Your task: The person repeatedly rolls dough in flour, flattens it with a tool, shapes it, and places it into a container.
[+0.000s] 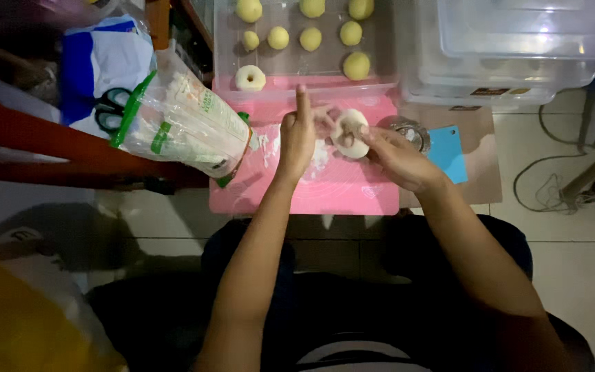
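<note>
A pale ring of dough (350,135) is held up over the pink mat (339,189) between both hands. My right hand (399,157) grips its right side, with a finger poked through the hole. My left hand (300,131) touches its left edge with the thumb side, index finger pointing away from me. White flour dusts the mat under the hands. Beyond the mat stands a clear tray (297,84) with several yellow dough balls (356,66) and one finished dough ring (250,78).
A clear bag of flour with green trim (180,120) leans at the left of the mat. A blue scraper (447,153) and a small round metal cutter (411,132) lie to the right. Stacked clear boxes (511,48) stand at the back right. Scissors (110,109) lie at the left.
</note>
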